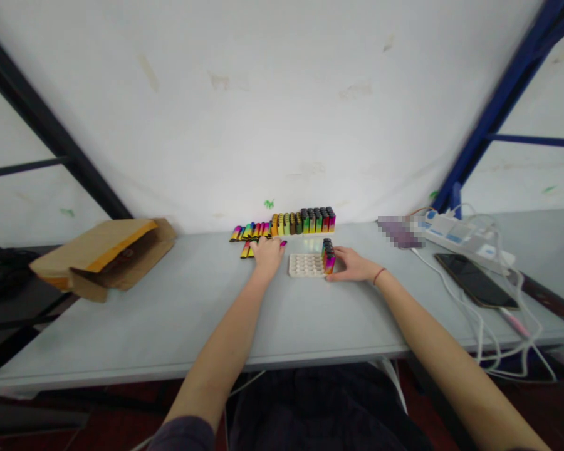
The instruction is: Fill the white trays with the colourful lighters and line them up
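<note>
In the middle of the frame, a pale tray (305,265) lies on the table (197,300). Along its right end stands an upright row of colourful lighters (328,257); the other holes that I can see are bare, so this tray seems to be only at its beginning. Behind, a dense upright block of lighters (318,220) appears to be finished, with more upright yellowish lighters (286,223) at its left. Loose lighters (250,232) lie flat left of centre, not placed in the tray.

The right hand (355,264) is at the tray's right end, thumb and fingers spread around the row; whether it presses, I cannot tell. The left hand (267,254) reaches over the lying pieces and covers some; its fingertips are hidden, so I cannot tell if it grips one. The rear block's base is hard to make out.
</note>
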`<state>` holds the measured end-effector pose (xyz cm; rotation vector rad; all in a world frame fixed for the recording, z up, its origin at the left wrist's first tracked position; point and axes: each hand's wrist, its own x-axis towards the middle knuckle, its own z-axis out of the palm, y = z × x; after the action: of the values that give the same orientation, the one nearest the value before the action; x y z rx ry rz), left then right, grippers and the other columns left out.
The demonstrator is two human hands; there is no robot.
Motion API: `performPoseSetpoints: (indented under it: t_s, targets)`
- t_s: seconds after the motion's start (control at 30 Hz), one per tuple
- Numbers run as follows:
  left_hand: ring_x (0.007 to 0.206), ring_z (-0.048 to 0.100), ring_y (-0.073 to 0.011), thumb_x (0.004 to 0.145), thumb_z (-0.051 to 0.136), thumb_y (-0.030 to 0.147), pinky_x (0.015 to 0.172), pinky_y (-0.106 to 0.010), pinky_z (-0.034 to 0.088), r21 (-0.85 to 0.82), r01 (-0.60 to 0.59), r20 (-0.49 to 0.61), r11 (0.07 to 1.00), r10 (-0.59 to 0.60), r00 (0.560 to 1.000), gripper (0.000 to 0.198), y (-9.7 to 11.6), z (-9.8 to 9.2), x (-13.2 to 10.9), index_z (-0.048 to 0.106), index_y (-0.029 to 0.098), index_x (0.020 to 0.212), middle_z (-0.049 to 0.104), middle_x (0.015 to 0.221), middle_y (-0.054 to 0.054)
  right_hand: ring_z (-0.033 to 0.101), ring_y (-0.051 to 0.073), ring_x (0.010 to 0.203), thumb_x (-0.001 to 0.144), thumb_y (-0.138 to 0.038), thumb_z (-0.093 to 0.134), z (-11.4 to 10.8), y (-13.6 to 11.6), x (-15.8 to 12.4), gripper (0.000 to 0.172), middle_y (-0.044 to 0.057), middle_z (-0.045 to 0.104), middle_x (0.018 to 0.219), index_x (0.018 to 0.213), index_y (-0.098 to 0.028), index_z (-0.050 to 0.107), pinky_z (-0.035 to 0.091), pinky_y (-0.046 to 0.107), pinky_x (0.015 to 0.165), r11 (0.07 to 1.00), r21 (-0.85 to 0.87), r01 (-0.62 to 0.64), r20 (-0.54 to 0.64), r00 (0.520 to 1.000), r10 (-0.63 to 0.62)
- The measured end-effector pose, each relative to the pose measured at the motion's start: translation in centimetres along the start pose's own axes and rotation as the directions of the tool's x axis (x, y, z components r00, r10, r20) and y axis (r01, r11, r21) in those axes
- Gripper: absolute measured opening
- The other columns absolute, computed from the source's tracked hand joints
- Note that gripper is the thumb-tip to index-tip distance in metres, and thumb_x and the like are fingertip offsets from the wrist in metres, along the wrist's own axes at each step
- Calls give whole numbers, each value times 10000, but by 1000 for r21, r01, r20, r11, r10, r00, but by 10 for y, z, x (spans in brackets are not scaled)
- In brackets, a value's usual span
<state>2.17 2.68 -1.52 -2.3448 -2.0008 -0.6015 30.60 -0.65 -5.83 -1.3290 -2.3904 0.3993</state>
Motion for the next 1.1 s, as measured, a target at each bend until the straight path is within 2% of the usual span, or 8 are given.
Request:
performPoseSetpoints:
  t_s: [0.1, 0.2, 0.3, 0.37, 0.47, 0.53, 0.67, 1.1]
  targets:
    - [1187, 635, -364, 1008, 433, 241, 1025, -508, 393, -249, 73, -114, 966, -104, 988, 354, 1, 0, 5, 716, 166, 1208, 749, 1207, -207, 536, 428, 1405, 751, -728, 773, 0, 0, 0, 909, 214, 580, 1511, 1439, -155, 617, 387, 598, 1215, 1000, -1, 4, -5, 1000, -4]
    - [936, 706, -259, 1022, 419, 258, 893, -369, 483, -648, 79, -160, 757, -237, 958, 298, 6, 2, 11, 668, 182, 1166, 752, 989, -107, 538, 429, 1403, 753, -724, 769, 0, 1, 0, 898, 209, 584, 1509, 1437, -162, 618, 393, 606, 1209, 1000, 2, 16, -7, 1000, -16]
    - [530, 576, -135, 1051, 421, 339, 606, -258, 450, -909, 120, -20, 399, -328, 944, 185, 17, 2, 12, 563, 225, 1083, 607, 740, 37, 538, 424, 1405, 757, -721, 769, -1, 1, 0, 902, 211, 579, 1515, 1444, -157, 611, 397, 600, 1208, 1000, -1, 17, -7, 1000, -17]
    - [415, 459, -91, 1069, 387, 375, 496, -226, 376, -968, 152, 81, 200, -324, 943, 174, 26, 0, 10, 488, 243, 1018, 554, 698, 77, 539, 421, 1406, 763, -720, 767, -1, 0, 0, 912, 218, 577, 1514, 1452, -147, 604, 397, 592, 1210, 1000, -4, 16, -3, 1000, -16]
    - [380, 391, -71, 1076, 326, 486, 440, -202, 317, -979, 203, 201, -19, -241, 949, 336, 38, -7, 5, 459, 233, 901, 515, 613, 80, 544, 422, 1400, 765, -714, 770, -1, -1, 0, 907, 220, 580, 1511, 1450, -143, 606, 399, 593, 1208, 1000, -4, 21, -2, 1000, -21]
    - [366, 346, -66, 1037, 325, 635, 415, -197, 276, -956, 271, 287, -112, -171, 943, 496, 44, -11, 2, 478, 219, 815, 439, 531, 79, 557, 419, 1387, 763, -706, 777, -1, -2, 1, 886, 207, 591, 1504, 1440, -157, 618, 408, 592, 1202, 1000, -1, 29, -8, 1000, -29]
    - [351, 296, -57, 928, 413, 781, 391, -197, 228, -923, 349, 370, -165, -122, 921, 618, 48, -12, -2, 452, 217, 679, 365, 466, 78, 569, 409, 1377, 760, -704, 783, -1, -2, 1, 882, 193, 601, 1498, 1439, -165, 621, 422, 579, 1196, 1000, -2, 31, -14, 999, -32]
    - [361, 153, -58, 988, 353, 487, 385, -198, 121, -921, 306, 369, -240, -291, 883, 422, 45, -15, -5, 373, 231, 654, 247, 476, 93, 552, 410, 1393, 767, -690, 786, -2, -2, 0, 867, 193, 596, 1501, 1441, -172, 619, 406, 584, 1207, 1000, 6, 30, -4, 1000, -30]
